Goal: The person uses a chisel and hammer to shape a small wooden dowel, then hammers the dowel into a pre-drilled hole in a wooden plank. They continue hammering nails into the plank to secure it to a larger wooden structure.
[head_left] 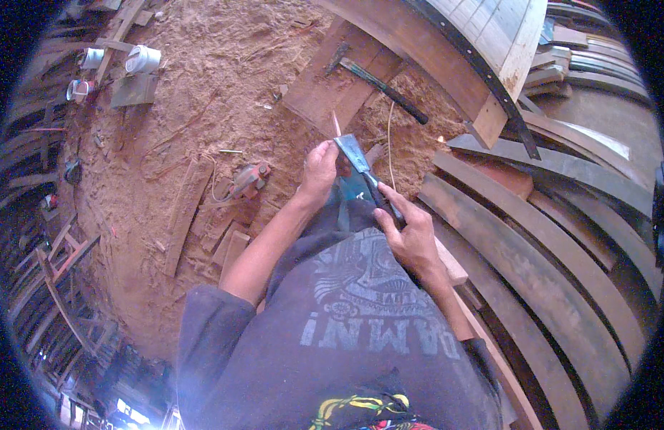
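My right hand [411, 233] is closed round the dark handle of a broad flat-bladed hand tool [354, 153]. Its bluish-grey blade widens away from the handle and points up and left toward my other hand. Just left of the blade's end, my left hand [319, 170] is closed in a pinch. A thin stick with a pinkish tip [337, 123] sticks up from beside those fingers, close against the blade. The stick's lower part is hidden, so its kind does not show. Beyond both hands, a hammer [384, 90] with a dark grip lies on a wide board [312, 94].
A planked wooden hull [482, 43] with a dark edge strip rises at the far right. Long curved timbers [522, 240] lie stacked on the right. A reddish power tool [250, 180] with a cord sits on the sawdust-covered ground at left, and white buckets [142, 59] stand farther off.
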A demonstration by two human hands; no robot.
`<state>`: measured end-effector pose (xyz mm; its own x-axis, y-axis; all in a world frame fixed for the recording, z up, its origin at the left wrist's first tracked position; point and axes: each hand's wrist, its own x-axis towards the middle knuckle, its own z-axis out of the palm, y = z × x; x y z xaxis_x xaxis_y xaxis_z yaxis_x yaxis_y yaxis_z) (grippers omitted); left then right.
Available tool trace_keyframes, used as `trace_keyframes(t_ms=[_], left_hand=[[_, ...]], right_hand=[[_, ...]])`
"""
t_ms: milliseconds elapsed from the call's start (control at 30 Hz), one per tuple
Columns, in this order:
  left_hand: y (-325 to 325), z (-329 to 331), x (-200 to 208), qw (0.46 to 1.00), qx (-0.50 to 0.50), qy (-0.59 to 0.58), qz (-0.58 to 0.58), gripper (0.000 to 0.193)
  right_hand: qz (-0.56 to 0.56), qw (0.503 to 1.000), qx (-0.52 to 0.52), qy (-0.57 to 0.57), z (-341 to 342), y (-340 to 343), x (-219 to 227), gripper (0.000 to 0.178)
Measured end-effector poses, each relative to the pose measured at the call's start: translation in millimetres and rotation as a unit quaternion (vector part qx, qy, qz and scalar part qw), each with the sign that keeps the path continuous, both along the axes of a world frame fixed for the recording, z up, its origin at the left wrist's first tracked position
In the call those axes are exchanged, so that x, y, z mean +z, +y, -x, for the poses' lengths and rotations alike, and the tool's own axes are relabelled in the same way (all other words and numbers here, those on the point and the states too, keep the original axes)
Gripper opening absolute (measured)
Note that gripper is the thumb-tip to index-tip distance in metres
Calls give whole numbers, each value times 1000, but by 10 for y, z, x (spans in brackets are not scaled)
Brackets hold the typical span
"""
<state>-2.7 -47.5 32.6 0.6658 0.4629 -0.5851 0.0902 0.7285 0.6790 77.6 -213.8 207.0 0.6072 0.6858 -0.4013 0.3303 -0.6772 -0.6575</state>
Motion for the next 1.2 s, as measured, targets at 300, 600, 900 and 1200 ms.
trace_keyframes(t_ms=[300,600,900,1200], left_hand=[[-14,-75,29,997,36,-44,44,33],[-162,-103,14,991,76,-77,79,28],[-128,-98,65,993,76,-38,85,26],[-129,-131,-58,989,95,-69,86,28]], right_hand=[[-23,1000,5,7,-70,229,32,46],[21,1000,-16,9,-129,387,66,43],[18,1000,0,-11,-94,313,204,41],[24,1000,1,-20,-142,439,31,42]])
